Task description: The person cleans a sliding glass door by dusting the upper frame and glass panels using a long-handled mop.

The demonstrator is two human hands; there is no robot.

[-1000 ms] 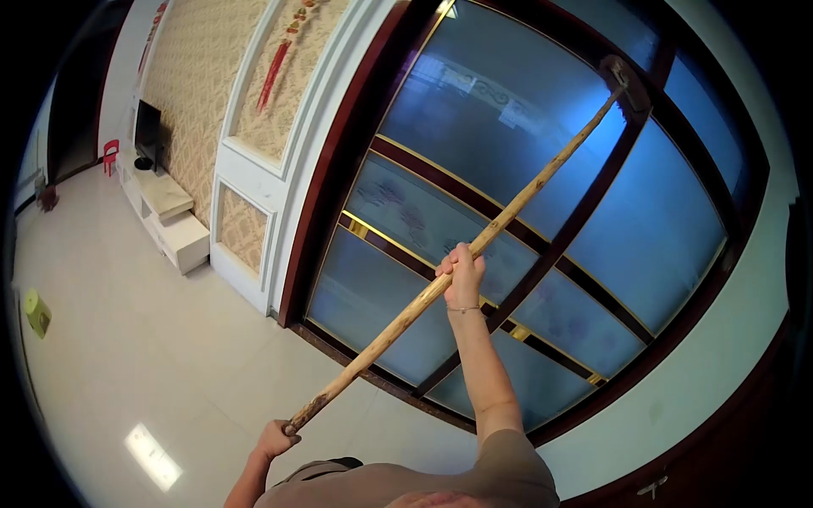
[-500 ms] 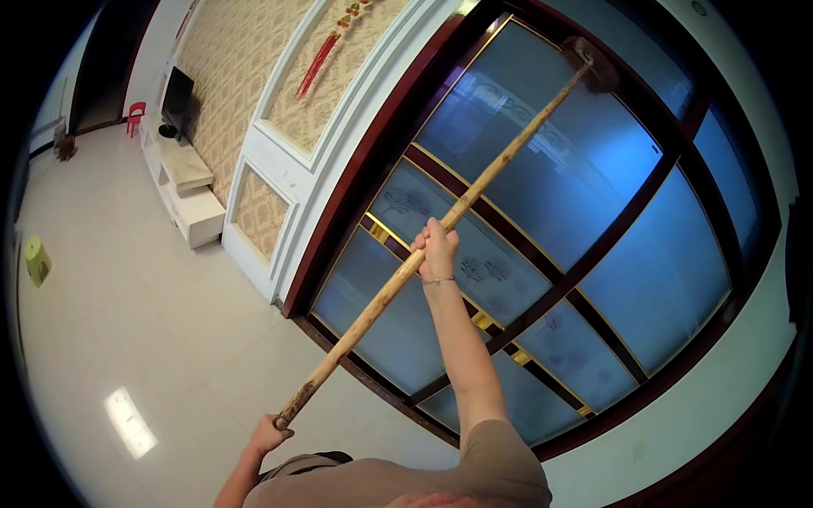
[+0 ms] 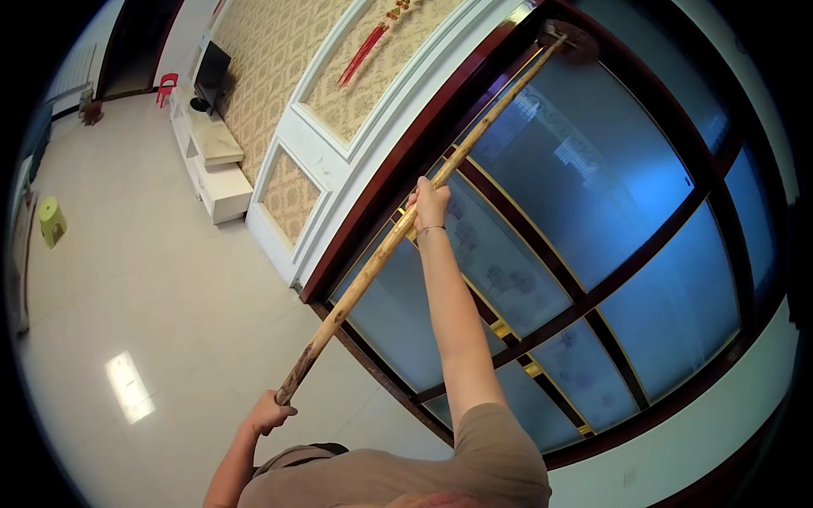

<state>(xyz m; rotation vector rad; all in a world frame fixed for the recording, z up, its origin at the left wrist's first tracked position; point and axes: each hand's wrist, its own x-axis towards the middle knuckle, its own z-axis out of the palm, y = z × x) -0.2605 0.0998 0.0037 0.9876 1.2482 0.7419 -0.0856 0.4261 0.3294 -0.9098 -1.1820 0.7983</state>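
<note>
A long mop with a rough wooden handle runs diagonally up across the view. Its fuzzy dark-brown head is up at the top left corner of a dark-red framed sliding door with frosted glass; whether it touches the frame or glass is hard to tell. My right hand, arm stretched out, is wrapped round the handle at about its middle. Down by my waist, my left hand grips the darker lower end of the same handle.
Left of the door is a white-panelled wall with a red tassel ornament. Farther off stand a white TV cabinet, a television, a red chair and a green stool on the pale tiled floor.
The mop head has moved left along the top of the door frame toward its corner. Both hands keep their grip, and the view has turned slightly left.
</note>
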